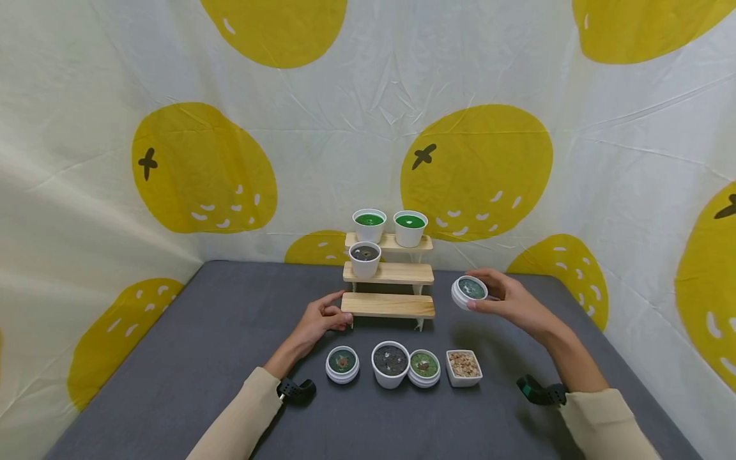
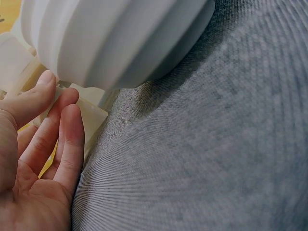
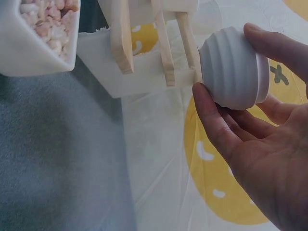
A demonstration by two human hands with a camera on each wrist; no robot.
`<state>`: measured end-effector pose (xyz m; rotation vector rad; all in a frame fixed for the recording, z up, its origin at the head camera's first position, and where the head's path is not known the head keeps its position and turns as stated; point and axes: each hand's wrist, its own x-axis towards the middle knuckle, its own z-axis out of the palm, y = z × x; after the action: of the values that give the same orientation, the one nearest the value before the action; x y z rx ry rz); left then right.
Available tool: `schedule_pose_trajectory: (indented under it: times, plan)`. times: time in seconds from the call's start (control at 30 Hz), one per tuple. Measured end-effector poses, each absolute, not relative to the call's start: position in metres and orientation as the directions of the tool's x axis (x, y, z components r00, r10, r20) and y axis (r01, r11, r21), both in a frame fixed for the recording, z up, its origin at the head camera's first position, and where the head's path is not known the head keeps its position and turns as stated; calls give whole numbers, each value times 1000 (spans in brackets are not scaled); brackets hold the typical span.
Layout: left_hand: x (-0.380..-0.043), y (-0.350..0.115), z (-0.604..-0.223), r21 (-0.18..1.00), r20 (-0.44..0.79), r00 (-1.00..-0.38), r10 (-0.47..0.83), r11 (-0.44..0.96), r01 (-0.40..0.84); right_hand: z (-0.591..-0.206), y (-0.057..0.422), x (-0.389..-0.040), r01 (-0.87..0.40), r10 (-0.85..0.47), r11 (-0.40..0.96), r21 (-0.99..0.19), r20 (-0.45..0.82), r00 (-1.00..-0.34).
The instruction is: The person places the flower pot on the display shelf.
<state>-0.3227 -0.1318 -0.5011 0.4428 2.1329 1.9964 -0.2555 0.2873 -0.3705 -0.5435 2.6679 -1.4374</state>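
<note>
My right hand (image 1: 512, 301) holds a small white ribbed pot (image 1: 458, 295) in the air, right of a three-step wooden stand (image 1: 388, 305). Dark blue-green stuff fills the pot. In the right wrist view, thumb and fingers grip the pot's sides (image 3: 228, 70). At the left end of the stand's lowest step, my left hand (image 1: 319, 321) pinches the board's edge between thumb and fingers. Two white cups with green contents, a left cup (image 1: 370, 231) and a right cup (image 1: 409, 236), occupy the top step. A cup with dark contents (image 1: 365, 265) stands on the middle step's left side.
In front of the stand, on the grey cloth (image 1: 241, 306), are a ribbed pot (image 1: 342, 370), a cup of dark grit (image 1: 390, 377), a green-filled pot (image 1: 424, 377) and a square dish of pinkish stones (image 1: 463, 377). A fruit-patterned curtain (image 1: 339, 160) hangs behind.
</note>
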Motion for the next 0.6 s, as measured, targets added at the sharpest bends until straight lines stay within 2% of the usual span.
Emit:
schedule_pose_trajectory:
  times: [0.6]
  plan:
    - [-323,-132,-499,995,60,-938,341,49,81,-350,248,-287,-261,-333,494,-830,97,-938]
